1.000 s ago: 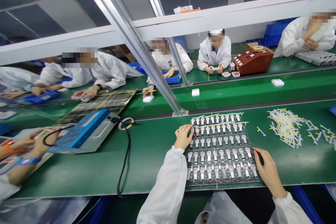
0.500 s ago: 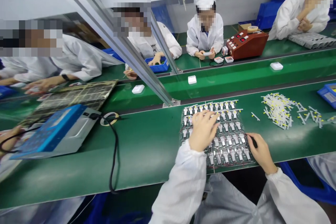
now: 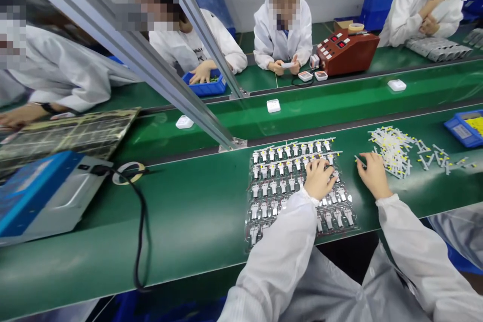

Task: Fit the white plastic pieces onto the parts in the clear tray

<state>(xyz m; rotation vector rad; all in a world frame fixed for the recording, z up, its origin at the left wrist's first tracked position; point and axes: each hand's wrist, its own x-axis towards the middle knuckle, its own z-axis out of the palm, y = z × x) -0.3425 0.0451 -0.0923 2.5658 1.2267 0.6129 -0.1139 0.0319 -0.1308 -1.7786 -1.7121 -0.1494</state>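
A clear tray (image 3: 247, 234) holds rows of small white parts; strips with yellow marks lie along its upper two rows. My left hand (image 3: 320, 178) rests over the second row toward the right, fingers spread, with nothing visible in it. Right of the tray, my right hand (image 3: 373, 175) has its thumb and fingers at a small white strip (image 3: 360, 161) on the green bench. Beside that hand lies a pile of white strips with yellow bits (image 3: 392, 148), and more are scattered farther right.
A blue and white device (image 3: 49, 196) with a black cable (image 3: 141, 231) and a tape roll (image 3: 128, 173) are at left. Metal posts rise beyond the tray. Behind them runs a green channel with white cases (image 3: 273, 105). A blue bin (image 3: 462, 133) is at right; several people sit opposite.
My left hand has moved right along the tray. My right hand has left the tray's right edge and moved up to the loose strip near the pile. The camera view has shifted.
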